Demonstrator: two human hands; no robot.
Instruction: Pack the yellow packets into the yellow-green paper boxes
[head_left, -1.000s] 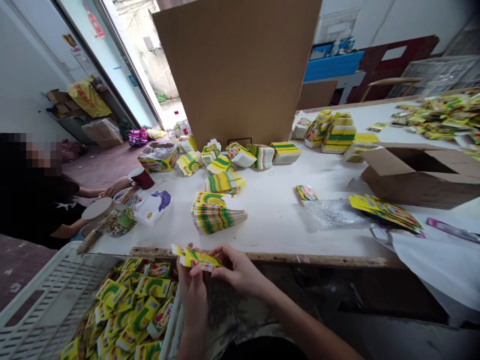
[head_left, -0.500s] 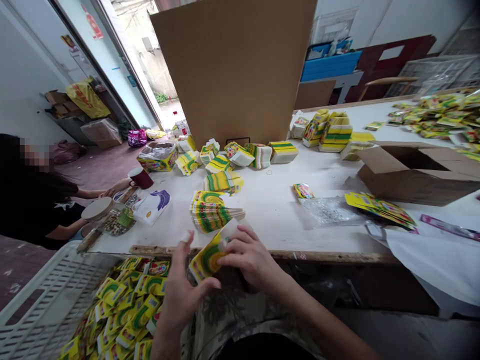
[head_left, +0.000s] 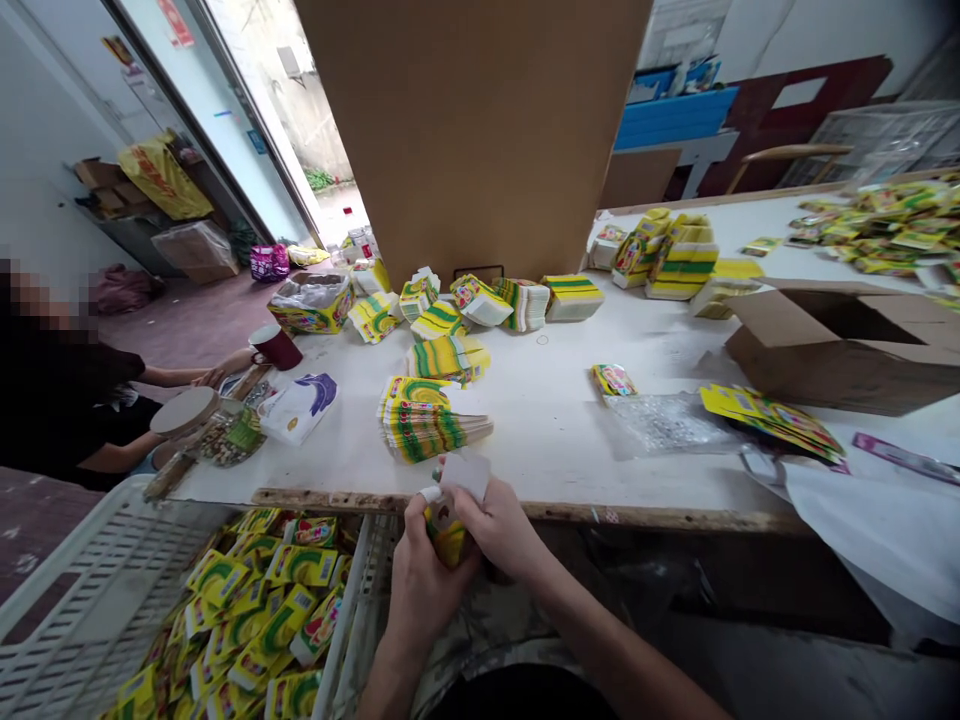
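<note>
A small yellow carton [head_left: 448, 540] with a white flap sits between my hands, just in front of the table's near edge. My left hand [head_left: 421, 580] is wrapped round its body, with white tape on one fingertip. At the carton's top, my right hand [head_left: 491, 520] grips the end by the white flap [head_left: 466, 473]; some of its fingers are hidden. Beyond them on the table lies a fanned stack of flat yellow-green cartons [head_left: 420, 420]. Below left, a white plastic crate [head_left: 82, 615] holds many closed yellow cartons [head_left: 262, 620].
More carton stacks [head_left: 574, 298] stand before a tall cardboard panel [head_left: 480, 140]. An open brown box [head_left: 840, 365], a clear plastic bag [head_left: 660, 425] and flat yellow packs [head_left: 772, 422] lie right. At left are a maroon mug [head_left: 276, 348], a jar [head_left: 229, 437] and a seated person [head_left: 60, 400].
My left hand has moved right and closed round the carton, which it was apart from before. The carton is now more upright, with my right hand at its top. The view has shifted slightly.
</note>
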